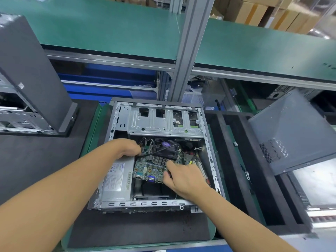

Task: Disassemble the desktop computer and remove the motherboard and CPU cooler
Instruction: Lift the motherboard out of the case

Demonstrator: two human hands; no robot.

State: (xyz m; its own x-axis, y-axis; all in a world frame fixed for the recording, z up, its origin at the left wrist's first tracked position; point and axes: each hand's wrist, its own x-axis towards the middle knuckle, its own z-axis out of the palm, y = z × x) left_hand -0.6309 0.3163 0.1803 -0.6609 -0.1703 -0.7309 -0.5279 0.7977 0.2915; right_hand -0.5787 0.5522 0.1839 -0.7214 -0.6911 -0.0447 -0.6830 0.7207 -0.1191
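Surface (91,128): green mat, black foam pad (138,228) under the open computer case (163,122).
Motherboard (152,170): inside the case, CPU cooler (166,149) on it.
Left hand (125,148): curled at the motherboard's left edge; grip hidden.
Right hand (181,176): pinches the motherboard's near edge.
Room: green shelf (109,28) overhead, cardboard boxes (254,10) behind.

**Around your workspace**

At 6 o'clock you have a black foam mat (138,230) lying on the green counter (91,126). At 9 o'clock a second tower case (31,73) stands tilted on more dark foam. A green shelf (101,28) runs across 12 o'clock, split by an aluminium post (187,50), with blue bins (109,79) beneath it at 11. Cardboard boxes (254,11) are stacked at 1 o'clock. At 3 o'clock a grey perforated panel (294,128) leans above a black foam tray (236,160).
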